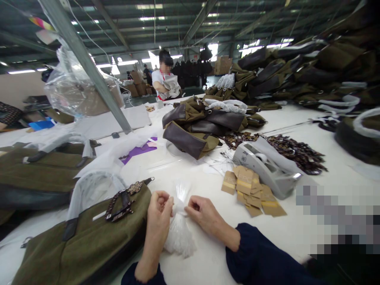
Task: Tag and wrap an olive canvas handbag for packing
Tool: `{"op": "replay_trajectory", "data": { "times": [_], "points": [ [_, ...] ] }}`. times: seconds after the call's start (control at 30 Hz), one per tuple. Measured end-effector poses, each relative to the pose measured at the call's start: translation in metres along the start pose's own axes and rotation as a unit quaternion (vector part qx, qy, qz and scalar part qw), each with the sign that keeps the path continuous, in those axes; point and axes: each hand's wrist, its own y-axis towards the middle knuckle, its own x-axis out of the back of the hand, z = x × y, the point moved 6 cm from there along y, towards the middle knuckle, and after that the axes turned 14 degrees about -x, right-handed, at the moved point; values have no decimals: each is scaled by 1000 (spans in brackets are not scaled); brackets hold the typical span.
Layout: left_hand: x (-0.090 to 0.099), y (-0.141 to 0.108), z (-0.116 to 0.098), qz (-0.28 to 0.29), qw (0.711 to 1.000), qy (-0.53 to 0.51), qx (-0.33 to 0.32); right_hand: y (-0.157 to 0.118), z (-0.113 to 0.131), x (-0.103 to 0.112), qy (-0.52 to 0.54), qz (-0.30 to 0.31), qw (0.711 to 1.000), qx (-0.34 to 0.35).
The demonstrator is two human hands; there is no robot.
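Hands (160,213) (207,216) (fingers (195,202) curled) either side of clear strands (179,237)

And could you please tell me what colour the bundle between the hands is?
The bundle is translucent white, best seen in the head view.

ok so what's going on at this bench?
A person's left hand and right hand are at the narrow middle of a bundle of thin clear strands over the white table. Fingertips are drawn together; exactly what each pinches is too small to tell. An olive bag lies beside the left hand, a beaded charm on top. Brown tags lie beyond the right hand, beside a grey tape dispenser.
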Motion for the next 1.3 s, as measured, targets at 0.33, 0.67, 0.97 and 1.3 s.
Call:
{"op": "replay_trajectory", "data": {
  "times": [0.33,0.67,0.97,1.3],
  "points": [
    [-15,-11,7,144,951,261,-84,-1,2,1,-22,8,999,26],
    [-5,-8,-2,66,981,171,-66,-1,1,0,-22,19,999,15],
    [-4,-5,-3,55,989,128,-41,2,-1,1,1,31,999,-4],
    [-11,-8,-5,128,984,117,-51,-8,15,0,11,73,988,135]
  ]
}}
